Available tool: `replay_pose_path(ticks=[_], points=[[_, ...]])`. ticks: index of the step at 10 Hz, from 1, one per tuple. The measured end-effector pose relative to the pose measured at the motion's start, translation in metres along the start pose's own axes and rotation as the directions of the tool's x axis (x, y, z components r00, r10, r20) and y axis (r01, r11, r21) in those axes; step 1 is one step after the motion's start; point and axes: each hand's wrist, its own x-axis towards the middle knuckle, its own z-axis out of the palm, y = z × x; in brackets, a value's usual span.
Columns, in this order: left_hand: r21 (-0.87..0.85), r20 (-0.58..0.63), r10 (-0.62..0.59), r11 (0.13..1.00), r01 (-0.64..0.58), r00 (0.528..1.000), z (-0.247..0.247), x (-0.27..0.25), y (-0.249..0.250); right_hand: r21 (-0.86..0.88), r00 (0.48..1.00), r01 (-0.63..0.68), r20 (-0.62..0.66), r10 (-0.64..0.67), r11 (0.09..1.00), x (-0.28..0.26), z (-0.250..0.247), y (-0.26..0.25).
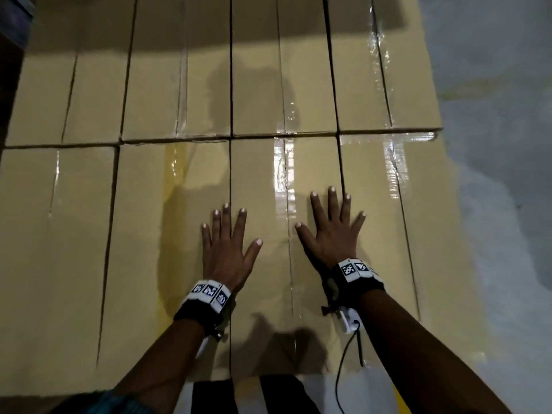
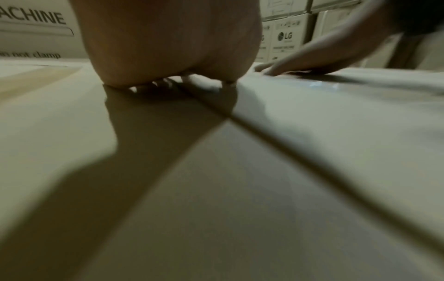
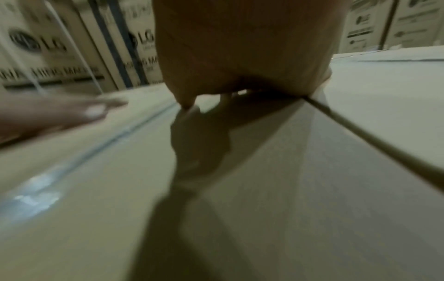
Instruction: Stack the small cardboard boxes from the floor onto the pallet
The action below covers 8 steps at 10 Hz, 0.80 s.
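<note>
Both hands are lying flat, fingers spread: the left hand [image 1: 227, 252] and the right hand [image 1: 330, 231] are pressing the taped box [image 1: 283, 264] at lower centre of the stacked layer. Uneven pushing is likely risking a skewed box, jamming neighbouring seams.

Printed LG cartons [image 2: 286, 40] stand stacked behind.
</note>
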Motion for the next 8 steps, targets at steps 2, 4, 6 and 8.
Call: replay_pose_path(ticks=[2, 4, 6, 8], points=[[0.002, 0.106, -0.024, 1.000, 0.024, 0.994, 0.016, -0.095, -0.012, 0.055, 0.999, -0.023, 0.027, 0.022, 0.998, -0.100, 0.027, 0.001], [0.049, 0.078, 0.012, 0.999, -0.016, 0.997, 0.035, -0.102, -0.024, -0.047, 0.999, -0.040, -0.037, 0.038, 0.998, -0.136, 0.047, 0.001], [0.008, 0.130, -0.008, 1.000, 0.007, 0.991, 0.017, -0.108, -0.016, 0.002, 0.993, -0.055, 0.102, 0.054, 0.999, -0.139, 0.025, -0.006], [-0.189, -0.028, -0.014, 0.982, 0.008, 1.000, -0.022, -0.184, 0.009, 0.206, 1.000, 0.014, -0.005, -0.013, 0.978, -0.209, -0.020, -0.027]])
